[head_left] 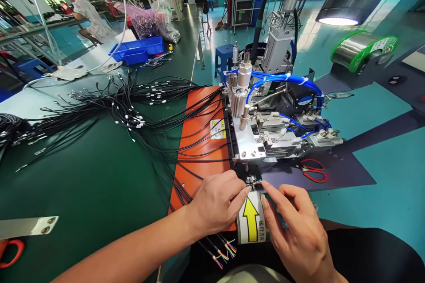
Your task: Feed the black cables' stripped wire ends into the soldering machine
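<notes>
My left hand (221, 199) is closed in a pinch on the end of a thin black cable at the machine's front edge. Fine coloured wires (256, 182) stick out rightward from that pinch. My right hand (295, 225) reaches in from the right, its index fingertip touching or nearly touching the wire tips. Its thumb stays apart, beside the white cylinder (262, 203) that carries a yellow arrow (251, 221). Below my left forearm hang several cable ends (226, 252) with bare coloured wires. Behind my hands stands the metal machine (245, 137), cables lying across its orange plate (199, 141).
Bundles of black cables (109, 101) spread over the green table (83, 177). Red-handled scissors (314, 170) lie right of the machine, near a solder wire spool (358, 51). A lamp (352, 0) hangs above. Blue trays (139, 48) stand further back; a co-worker (93, 15) sits far left.
</notes>
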Available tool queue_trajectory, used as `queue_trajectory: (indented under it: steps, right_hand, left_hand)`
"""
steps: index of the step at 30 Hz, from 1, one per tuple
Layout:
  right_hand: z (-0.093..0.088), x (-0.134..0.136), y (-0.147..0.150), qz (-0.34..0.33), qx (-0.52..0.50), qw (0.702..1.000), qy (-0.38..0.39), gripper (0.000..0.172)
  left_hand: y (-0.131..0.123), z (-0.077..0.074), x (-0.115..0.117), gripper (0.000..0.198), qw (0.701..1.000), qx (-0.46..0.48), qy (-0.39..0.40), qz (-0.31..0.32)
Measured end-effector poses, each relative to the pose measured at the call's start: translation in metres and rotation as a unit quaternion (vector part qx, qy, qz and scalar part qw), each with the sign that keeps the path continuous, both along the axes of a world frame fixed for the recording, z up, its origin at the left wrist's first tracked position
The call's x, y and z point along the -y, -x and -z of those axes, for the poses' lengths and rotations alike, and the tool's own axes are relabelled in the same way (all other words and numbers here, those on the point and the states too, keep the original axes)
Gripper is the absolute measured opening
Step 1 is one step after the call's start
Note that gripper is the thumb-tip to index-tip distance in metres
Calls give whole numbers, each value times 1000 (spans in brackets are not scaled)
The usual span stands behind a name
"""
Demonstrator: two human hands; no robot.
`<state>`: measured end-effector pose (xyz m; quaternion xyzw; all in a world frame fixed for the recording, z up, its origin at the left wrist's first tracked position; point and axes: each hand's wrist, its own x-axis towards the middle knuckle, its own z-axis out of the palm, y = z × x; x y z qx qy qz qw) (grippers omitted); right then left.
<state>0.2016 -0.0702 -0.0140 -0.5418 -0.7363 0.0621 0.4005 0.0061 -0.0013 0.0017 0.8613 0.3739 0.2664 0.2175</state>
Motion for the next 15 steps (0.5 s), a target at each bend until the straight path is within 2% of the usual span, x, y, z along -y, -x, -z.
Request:
queue_trajectory:
  steps: [5,10,15]
  right_hand:
    - [-6,-8,1,12,13,1000,-13,32]
    - [-6,-13,7,17,-31,999,22,8]
    - [0,-12,12,-21,-77,995,55,8]
  left_hand:
    - [0,1,1,32,1000,-10,-12,-3]
    - [0,1,1,32,1000,-8,-1,-2]
    - [1,-1,0,32,1000,-8,2,2]
